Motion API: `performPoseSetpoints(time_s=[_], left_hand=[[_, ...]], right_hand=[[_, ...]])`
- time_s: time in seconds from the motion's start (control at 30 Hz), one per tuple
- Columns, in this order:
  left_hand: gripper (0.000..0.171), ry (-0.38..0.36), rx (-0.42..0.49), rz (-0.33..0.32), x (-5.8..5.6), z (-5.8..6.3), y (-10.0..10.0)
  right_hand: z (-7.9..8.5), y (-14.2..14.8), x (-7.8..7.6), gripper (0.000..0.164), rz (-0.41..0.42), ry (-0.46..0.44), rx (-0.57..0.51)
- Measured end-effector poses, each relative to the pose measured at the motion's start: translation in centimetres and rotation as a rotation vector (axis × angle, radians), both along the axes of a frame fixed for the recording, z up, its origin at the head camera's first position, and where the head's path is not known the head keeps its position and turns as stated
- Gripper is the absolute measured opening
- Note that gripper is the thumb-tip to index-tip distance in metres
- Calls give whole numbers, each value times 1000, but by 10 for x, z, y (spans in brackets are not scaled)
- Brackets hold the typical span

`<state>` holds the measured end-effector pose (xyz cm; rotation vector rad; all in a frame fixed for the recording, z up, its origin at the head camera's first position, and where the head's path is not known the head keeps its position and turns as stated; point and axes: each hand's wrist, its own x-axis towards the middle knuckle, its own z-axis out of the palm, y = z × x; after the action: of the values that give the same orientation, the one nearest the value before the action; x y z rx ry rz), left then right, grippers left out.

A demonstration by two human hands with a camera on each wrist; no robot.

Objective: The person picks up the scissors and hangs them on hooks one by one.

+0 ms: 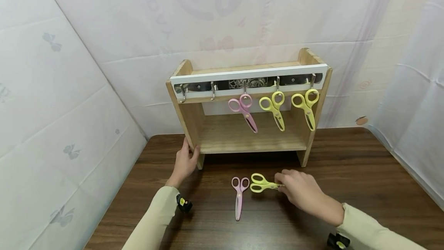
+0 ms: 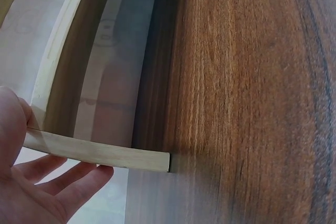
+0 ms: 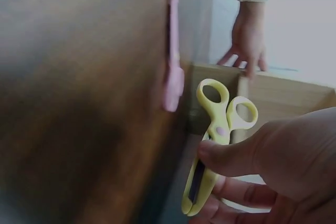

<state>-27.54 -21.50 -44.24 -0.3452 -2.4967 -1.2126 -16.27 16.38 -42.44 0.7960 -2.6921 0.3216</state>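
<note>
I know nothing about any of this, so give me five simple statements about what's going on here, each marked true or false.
1. The person's left hand grips the side of the pale wooden shelf. True.
2. Pink plastic scissors lie on the dark brown wood-grain table. True.
3. The right hand is empty. False: it holds yellow plastic scissors by the blade end.
4. Every silver metal hook holds scissors. False: the leftmost hook and the one beside it are bare.
5. Three pairs of plastic scissors, one pink and two yellow, are hanging up. True.
</note>
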Motion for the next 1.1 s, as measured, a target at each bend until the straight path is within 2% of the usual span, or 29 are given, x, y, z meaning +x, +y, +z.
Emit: performPoseSetpoints(time_s=[0.17, 0.33, 0.47, 0.67, 0.8, 1.1], left_hand=[[52, 2, -7, 11, 0, 0, 0], [51, 2, -6, 0, 0, 1, -1], [50, 5, -4, -4, 0, 0, 0], [48, 21, -2, 2, 0, 0, 2], [49, 40, -7, 2, -1, 0, 3], [51, 42, -11, 4, 0, -2, 0]], right_hand=[[37, -8, -10, 26, 43, 88, -41], [71, -21, -23, 20, 77, 152, -153], [90, -33, -32, 15, 125, 194, -253], [107, -53, -41, 13, 211, 208, -433], [116, -68, -47, 12, 233, 226, -534], [125, -97, -59, 10, 213, 217, -622]])
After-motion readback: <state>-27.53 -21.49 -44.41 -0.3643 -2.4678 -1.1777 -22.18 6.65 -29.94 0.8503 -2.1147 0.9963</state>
